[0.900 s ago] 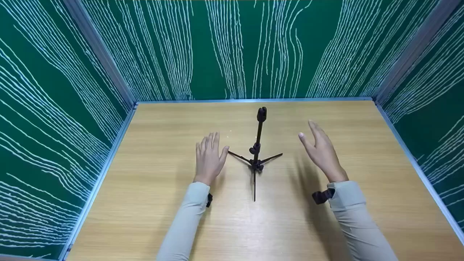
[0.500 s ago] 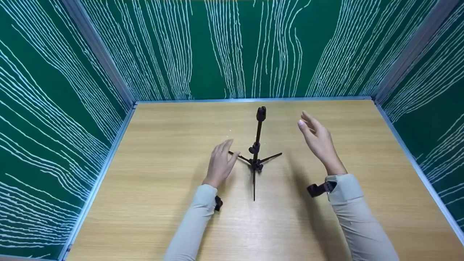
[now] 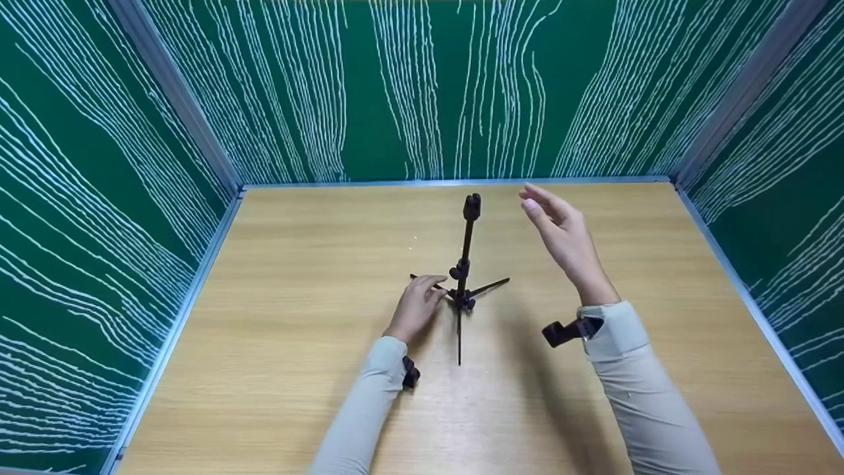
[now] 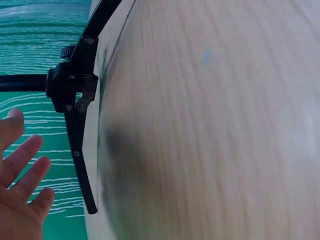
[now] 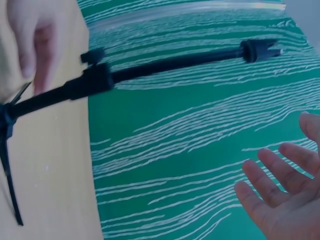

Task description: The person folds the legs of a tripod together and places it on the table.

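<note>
A black tripod stand stands upright on the table, its three legs spread and a small forked clip at the top. My left hand is low beside the stand's base, over the left leg. In the left wrist view, fingers of that hand are loosely bent and apart from the stand's hub. Higher up, to the right of the pole's top, my right hand hangs in the air. The right wrist view shows that hand with spread fingers, holding nothing, apart from the pole.
The wooden table has a metal edge strip along its back. Green panels with white wavy lines enclose the back and both sides. A few tiny pale specks lie left of the pole.
My left hand has moved right and down to the base of the stand. My right hand has moved up and left, closer to the pole's top. The stand stays in place.
</note>
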The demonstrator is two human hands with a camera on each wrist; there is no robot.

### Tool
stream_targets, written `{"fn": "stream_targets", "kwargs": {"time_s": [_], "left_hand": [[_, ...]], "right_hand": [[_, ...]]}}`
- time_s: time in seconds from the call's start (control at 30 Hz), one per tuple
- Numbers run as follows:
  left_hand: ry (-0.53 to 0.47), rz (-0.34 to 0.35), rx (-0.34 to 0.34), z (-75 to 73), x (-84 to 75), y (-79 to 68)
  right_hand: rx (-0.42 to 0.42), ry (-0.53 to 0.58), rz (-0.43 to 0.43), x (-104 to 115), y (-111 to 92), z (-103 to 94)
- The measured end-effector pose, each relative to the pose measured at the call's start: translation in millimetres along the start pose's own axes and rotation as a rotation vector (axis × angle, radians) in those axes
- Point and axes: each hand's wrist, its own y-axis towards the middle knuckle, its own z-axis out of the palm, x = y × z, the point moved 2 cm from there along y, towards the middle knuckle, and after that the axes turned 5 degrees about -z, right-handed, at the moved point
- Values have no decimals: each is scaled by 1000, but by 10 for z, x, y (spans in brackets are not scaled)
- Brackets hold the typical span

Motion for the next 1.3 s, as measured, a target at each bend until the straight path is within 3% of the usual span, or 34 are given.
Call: {"fn": "stream_targets", "kwargs": {"time_s": [0.2, 0.53, 0.83, 1.3], "left_hand": [[-50, -19, 52, 37, 34, 23], [-116, -35, 63, 139, 68, 48], [-42, 24, 34, 197, 60, 55], [1, -44, -9, 255, 35, 65]], "right_hand": [[21, 78, -68, 131, 97, 102], [60, 49, -99, 282, 158, 299], [56, 43, -93, 356, 179, 437], [-34, -3, -67, 451, 166, 545]]}}
